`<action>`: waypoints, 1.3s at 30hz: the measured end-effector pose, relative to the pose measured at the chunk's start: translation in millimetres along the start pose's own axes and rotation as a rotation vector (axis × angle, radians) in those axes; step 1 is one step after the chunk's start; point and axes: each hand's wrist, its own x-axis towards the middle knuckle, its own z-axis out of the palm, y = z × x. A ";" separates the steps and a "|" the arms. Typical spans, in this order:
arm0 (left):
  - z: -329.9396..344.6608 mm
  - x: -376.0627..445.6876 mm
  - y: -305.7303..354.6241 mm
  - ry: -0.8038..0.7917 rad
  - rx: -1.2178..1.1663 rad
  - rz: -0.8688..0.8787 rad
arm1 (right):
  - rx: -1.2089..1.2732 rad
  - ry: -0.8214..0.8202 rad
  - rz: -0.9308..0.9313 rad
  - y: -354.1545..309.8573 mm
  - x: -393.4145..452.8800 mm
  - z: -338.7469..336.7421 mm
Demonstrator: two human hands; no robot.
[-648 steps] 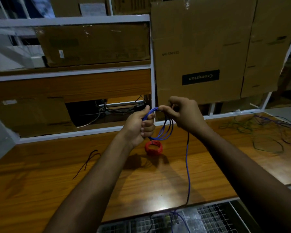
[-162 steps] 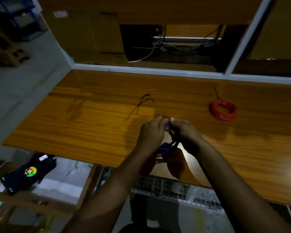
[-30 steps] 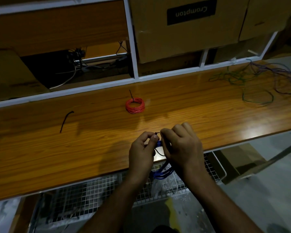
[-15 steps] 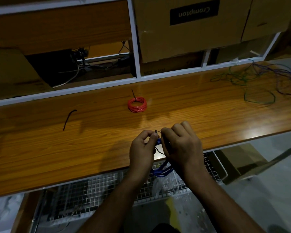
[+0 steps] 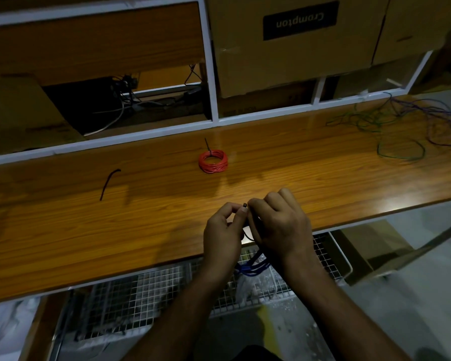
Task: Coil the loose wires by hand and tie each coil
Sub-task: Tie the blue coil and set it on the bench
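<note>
A blue wire coil [image 5: 251, 267] hangs below my two hands, just past the front edge of the wooden bench [image 5: 141, 225]. My left hand [image 5: 223, 234] and my right hand [image 5: 280, 227] meet fingertip to fingertip over the coil's top and pinch a thin black tie [image 5: 244, 205] wrapped round it. Most of the coil's upper part is hidden by my fingers. A red coil [image 5: 213, 161], bound with a black tie, lies on the bench behind my hands. Loose green wires [image 5: 399, 149] and purple wires [image 5: 443, 121] sprawl at the bench's far right.
One spare black tie [image 5: 109, 183] lies on the bench at the left. Cardboard boxes [image 5: 292, 40] and a white frame [image 5: 208, 74] stand behind the bench. A wire-mesh shelf [image 5: 146, 290] sits below the front edge.
Over the last second my hands stayed together on the tie and coil, barely shifting. Since 5.4 s ago one of the two spare ties on the bench is gone from the bench.
</note>
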 end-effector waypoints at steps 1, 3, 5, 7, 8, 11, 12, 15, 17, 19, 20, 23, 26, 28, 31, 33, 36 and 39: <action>-0.4 -0.4 -0.3 0.008 -0.009 -0.012 | 0.006 0.016 0.006 -0.1 -0.4 -1.2; -2.2 -0.7 -1.1 0.028 -0.006 -0.026 | 0.015 0.036 0.014 -0.9 -0.9 -4.1; -3.3 -1.1 -1.7 0.040 0.003 -0.029 | 0.021 0.032 0.002 -1.9 -1.6 -5.6; -3.0 -1.6 -1.5 0.046 0.012 -0.029 | 0.020 0.027 -0.012 -2.2 -2.8 -4.7; -2.2 -2.2 -1.1 0.047 0.013 -0.029 | 0.020 0.027 -0.012 -2.0 -3.2 -4.0; -0.3 -5.7 1.3 0.038 0.008 -0.024 | 0.030 0.038 0.001 -0.6 -3.6 -3.4; 0.2 -6.7 2.0 0.033 0.012 -0.021 | 0.030 0.039 0.001 -0.3 -4.1 -3.8; 1.6 -8.1 3.3 0.024 0.021 -0.019 | 0.019 0.032 -0.007 0.2 -5.9 -5.2; 1.5 -9.0 3.1 0.019 0.032 -0.010 | 0.015 0.020 -0.014 0.6 -7.0 -5.9; 0.8 -10.9 3.5 0.014 0.036 0.004 | 0.014 0.011 -0.020 0.2 -7.8 -6.6; 0.7 -11.5 3.5 0.014 0.041 0.010 | 0.015 0.014 -0.022 -0.3 -8.2 -7.3; -0.5 -12.4 4.6 0.016 0.041 0.011 | 0.017 0.040 -0.020 -3.1 -9.3 -10.7; 0.0 -15.0 5.7 -0.009 0.020 0.012 | 0.005 0.046 -0.014 -4.1 -9.7 -12.5; 1.0 -18.0 6.9 -0.025 0.009 0.004 | -0.002 0.044 -0.012 -3.4 -10.0 -13.2; 2.4 -19.7 6.5 -0.036 -0.010 0.002 | -0.016 0.034 -0.017 -3.8 -10.2 -13.7; 3.2 -19.8 6.5 -0.037 -0.009 0.009 | -0.017 0.027 -0.025 -4.7 -10.3 -13.4; 0.8 -19.5 8.6 -0.015 0.024 0.029 | -0.004 0.036 -0.023 -5.5 -10.1 -15.4; -4.4 -16.7 9.4 0.029 0.045 0.037 | 0.021 0.081 0.004 -4.8 -8.9 -23.2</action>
